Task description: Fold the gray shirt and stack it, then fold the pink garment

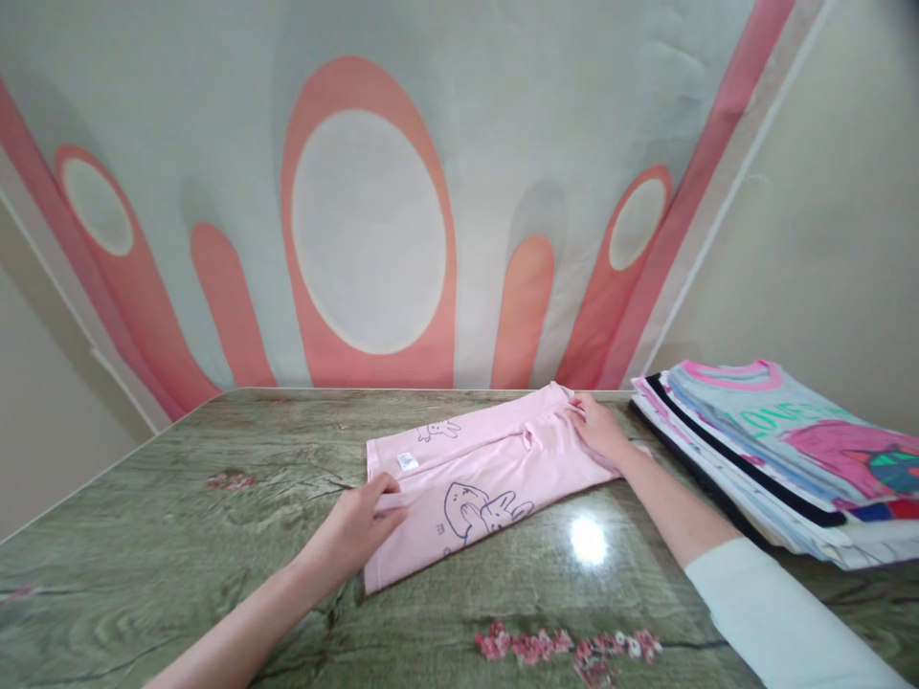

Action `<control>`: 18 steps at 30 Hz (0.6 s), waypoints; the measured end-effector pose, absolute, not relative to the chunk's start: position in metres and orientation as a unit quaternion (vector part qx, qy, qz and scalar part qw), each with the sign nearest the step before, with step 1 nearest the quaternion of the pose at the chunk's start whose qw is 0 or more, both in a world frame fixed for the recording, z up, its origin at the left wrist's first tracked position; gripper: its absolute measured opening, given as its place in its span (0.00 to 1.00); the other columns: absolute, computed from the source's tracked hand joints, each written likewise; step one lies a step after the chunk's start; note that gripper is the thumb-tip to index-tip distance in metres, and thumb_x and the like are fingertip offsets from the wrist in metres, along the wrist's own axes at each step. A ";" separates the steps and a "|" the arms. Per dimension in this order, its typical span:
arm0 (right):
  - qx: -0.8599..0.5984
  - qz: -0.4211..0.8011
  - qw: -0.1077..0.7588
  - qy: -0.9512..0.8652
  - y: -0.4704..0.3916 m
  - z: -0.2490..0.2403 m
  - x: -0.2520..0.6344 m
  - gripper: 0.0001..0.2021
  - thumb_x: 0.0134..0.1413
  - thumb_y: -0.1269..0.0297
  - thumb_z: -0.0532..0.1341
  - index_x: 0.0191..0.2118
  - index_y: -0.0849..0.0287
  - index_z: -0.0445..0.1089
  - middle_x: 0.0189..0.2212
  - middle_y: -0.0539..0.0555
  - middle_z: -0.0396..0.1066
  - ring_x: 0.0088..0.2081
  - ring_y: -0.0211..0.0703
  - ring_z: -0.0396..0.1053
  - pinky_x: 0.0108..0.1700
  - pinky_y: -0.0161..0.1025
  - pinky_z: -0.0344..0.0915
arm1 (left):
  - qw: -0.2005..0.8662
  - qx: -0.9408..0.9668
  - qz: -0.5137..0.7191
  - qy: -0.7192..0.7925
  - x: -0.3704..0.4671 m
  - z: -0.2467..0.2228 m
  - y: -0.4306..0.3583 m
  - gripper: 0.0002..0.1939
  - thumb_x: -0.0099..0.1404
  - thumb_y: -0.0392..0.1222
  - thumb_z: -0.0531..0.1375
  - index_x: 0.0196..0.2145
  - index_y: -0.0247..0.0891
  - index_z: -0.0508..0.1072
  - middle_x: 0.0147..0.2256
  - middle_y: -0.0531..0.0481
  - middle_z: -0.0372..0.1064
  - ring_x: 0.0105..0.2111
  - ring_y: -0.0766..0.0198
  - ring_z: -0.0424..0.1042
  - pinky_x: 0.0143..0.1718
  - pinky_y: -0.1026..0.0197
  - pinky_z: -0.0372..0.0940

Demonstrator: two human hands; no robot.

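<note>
A pink garment with dark line drawings of a rabbit lies on the table, its long sides folded inward. It slants from lower left to upper right, and a small white label shows near its left end. My left hand pinches the left end, with the thumb and fingers closed on the fabric. At the far right end, my right hand grips the cloth near a raised corner. Some of its fingertips are hidden by the fabric.
On the right stands a stack of folded clothes, topped by a grey shirt with a pink collar. The wood-patterned table carries printed pink flowers and a bright light reflection. Behind its back edge is a wall hanging with coral shapes.
</note>
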State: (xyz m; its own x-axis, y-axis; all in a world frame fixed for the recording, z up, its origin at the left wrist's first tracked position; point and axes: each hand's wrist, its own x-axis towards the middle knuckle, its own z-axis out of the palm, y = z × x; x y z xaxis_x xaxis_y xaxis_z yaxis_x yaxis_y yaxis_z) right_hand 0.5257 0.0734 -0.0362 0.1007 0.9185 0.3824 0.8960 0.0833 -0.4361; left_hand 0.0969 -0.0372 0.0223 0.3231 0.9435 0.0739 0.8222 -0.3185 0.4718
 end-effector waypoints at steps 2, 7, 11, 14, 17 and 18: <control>-0.677 0.016 0.300 -0.672 0.073 -0.035 0.523 0.11 0.57 0.62 0.52 0.44 0.58 0.61 0.41 0.58 0.71 0.42 0.46 0.69 0.42 0.39 0.60 | 0.146 0.807 0.178 0.544 0.096 0.023 -0.040 0.08 0.59 0.41 0.54 0.38 0.40 0.64 0.36 0.50 0.68 0.37 0.60 0.69 0.38 0.62 0.60; -0.685 0.015 0.285 -0.671 0.068 -0.030 0.517 0.14 0.55 0.63 0.54 0.47 0.58 0.61 0.43 0.59 0.70 0.43 0.47 0.68 0.43 0.39 0.60 | 0.001 0.873 0.170 0.457 0.113 0.039 -0.049 0.14 0.62 0.37 0.52 0.46 0.41 0.65 0.49 0.45 0.62 0.50 0.54 0.61 0.51 0.51 0.55; -0.695 -0.010 0.267 -0.667 0.066 -0.027 0.515 0.15 0.55 0.62 0.54 0.49 0.58 0.60 0.48 0.59 0.67 0.46 0.47 0.67 0.44 0.39 0.59 | 0.054 0.936 0.075 0.339 0.158 0.049 -0.047 0.17 0.65 0.36 0.47 0.51 0.39 0.64 0.53 0.45 0.61 0.52 0.58 0.60 0.54 0.55 0.54; -0.716 -0.026 0.249 -0.651 0.066 -0.027 0.515 0.17 0.55 0.60 0.54 0.50 0.59 0.58 0.49 0.60 0.66 0.46 0.48 0.66 0.44 0.39 0.59 | 0.088 0.956 0.047 0.275 0.192 0.046 -0.035 0.20 0.68 0.40 0.43 0.55 0.39 0.60 0.57 0.46 0.56 0.56 0.59 0.56 0.57 0.56 0.50; -0.735 -0.028 0.236 -0.635 0.067 -0.028 0.518 0.18 0.55 0.57 0.55 0.49 0.60 0.60 0.47 0.61 0.66 0.46 0.49 0.66 0.43 0.39 0.59 | 0.106 0.961 0.040 0.253 0.212 0.034 -0.020 0.22 0.70 0.45 0.40 0.58 0.39 0.56 0.60 0.47 0.51 0.59 0.59 0.50 0.59 0.56 0.45; -0.737 -0.029 0.236 -0.633 0.067 -0.028 0.520 0.18 0.55 0.56 0.55 0.49 0.60 0.60 0.47 0.61 0.66 0.45 0.49 0.66 0.43 0.39 0.59 | 0.108 0.962 0.036 0.250 0.215 0.029 -0.017 0.24 0.70 0.47 0.39 0.59 0.39 0.54 0.61 0.47 0.48 0.60 0.59 0.48 0.60 0.55 0.43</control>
State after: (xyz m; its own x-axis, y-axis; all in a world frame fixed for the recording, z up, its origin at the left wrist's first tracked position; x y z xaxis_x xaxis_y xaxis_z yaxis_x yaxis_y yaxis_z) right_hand 0.5201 0.0673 -0.0277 0.1978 0.9188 0.3416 0.9463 -0.0880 -0.3112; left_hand 0.2146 -0.0168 0.0295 0.8725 0.4884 0.0149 0.4731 -0.8519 0.2247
